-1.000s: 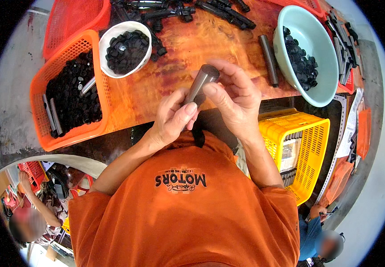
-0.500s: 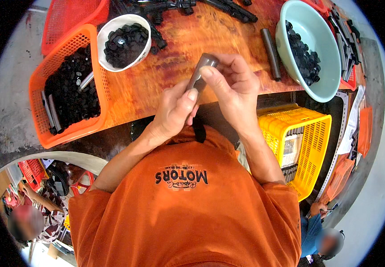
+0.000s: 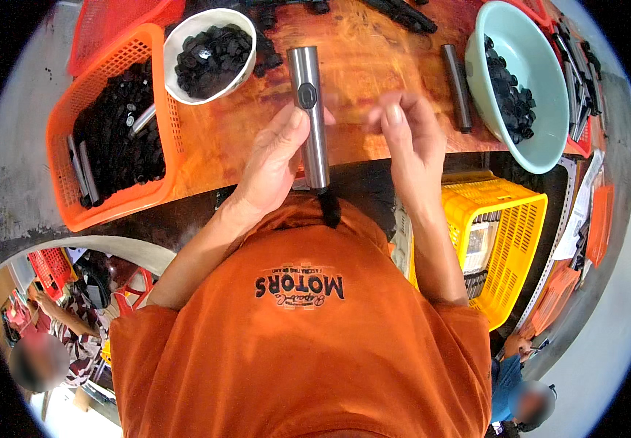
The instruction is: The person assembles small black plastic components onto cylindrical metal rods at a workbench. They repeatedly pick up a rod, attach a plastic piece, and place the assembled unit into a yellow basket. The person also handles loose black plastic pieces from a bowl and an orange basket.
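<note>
My left hand (image 3: 275,157) grips a silver metal tube (image 3: 310,109) with a black oval button near its top, held upright over the wooden table (image 3: 374,58); a black strap hangs from its lower end. My right hand (image 3: 409,135) hovers just to the tube's right, fingers apart, blurred and holding nothing I can see. A white bowl of small black parts (image 3: 210,55) stands to the upper left of the tube. A pale green bowl (image 3: 531,95) with black parts is at the right, and a dark tube (image 3: 456,86) lies beside it.
An orange basket (image 3: 107,139) with black parts and a few silver tubes sits at the left. A yellow basket (image 3: 494,233) holding tubes stands below the table's right edge. Red trays lie at the far corners. Another person sits at the lower left.
Both hands held the tube tilted before. Now my right hand has let go and moved to the right, and my left hand holds the tube upright with the button facing me.
</note>
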A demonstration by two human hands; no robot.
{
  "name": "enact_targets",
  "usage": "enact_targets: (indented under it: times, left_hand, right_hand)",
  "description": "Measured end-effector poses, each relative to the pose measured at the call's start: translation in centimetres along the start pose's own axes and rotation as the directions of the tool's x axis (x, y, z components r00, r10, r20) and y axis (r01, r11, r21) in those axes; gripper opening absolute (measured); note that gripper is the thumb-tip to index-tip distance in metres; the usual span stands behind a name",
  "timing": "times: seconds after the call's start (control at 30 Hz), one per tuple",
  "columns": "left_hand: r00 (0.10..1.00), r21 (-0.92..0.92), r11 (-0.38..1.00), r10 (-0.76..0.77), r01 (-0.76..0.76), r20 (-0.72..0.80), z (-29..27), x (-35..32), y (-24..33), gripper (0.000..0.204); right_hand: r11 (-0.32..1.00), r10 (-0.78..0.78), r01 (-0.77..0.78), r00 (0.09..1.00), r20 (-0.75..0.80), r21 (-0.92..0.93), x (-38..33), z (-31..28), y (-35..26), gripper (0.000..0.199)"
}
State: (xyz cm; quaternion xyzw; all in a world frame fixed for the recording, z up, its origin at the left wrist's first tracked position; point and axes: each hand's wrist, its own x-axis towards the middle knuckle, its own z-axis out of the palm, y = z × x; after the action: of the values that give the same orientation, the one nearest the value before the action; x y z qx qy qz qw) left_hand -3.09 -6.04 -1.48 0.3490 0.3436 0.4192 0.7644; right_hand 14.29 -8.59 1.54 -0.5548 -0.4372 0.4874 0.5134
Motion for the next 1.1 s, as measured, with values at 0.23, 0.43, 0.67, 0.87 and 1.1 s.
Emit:
enact_targets:
  times: [0.23,0.43,0.67,0.87,1.1]
  left_hand:
    - [0.999,0.045,0.999,-0.022,0.019,0.048,0.1,0.0,0.2,0.05]
    - [0.999,-0.045,0.999,-0.027,0.029,0.038,-0.3,0.7,0.7,0.06]
    - [0.999,0.24,0.971,0.014,-0.024,0.043,-0.3,0.6,1.5,0.023]
    - [1.0,0.173,0.985,-0.001,-0.002,0.017,0.2,0.4,1.6,0.02]
    - [0.987,0.135,0.986,-0.118,0.103,0.111,0.2,0.2,0.2,0.033]
  right_hand:
    - [0.988,0.157,-0.156,0.954,0.256,-0.024,-2.5,2.8,1.7,0.036]
    - [0.984,0.165,-0.174,0.964,0.211,0.024,-3.4,2.6,2.0,0.03]
    - [0.976,0.203,-0.216,0.946,0.252,0.025,-3.7,2.7,1.7,0.029]
    - [0.961,0.185,-0.24,0.924,0.334,0.133,-3.8,3.2,1.9,0.025]
    - [0.844,0.241,-0.404,0.873,0.424,0.352,-3.4,2.3,2.5,0.036]
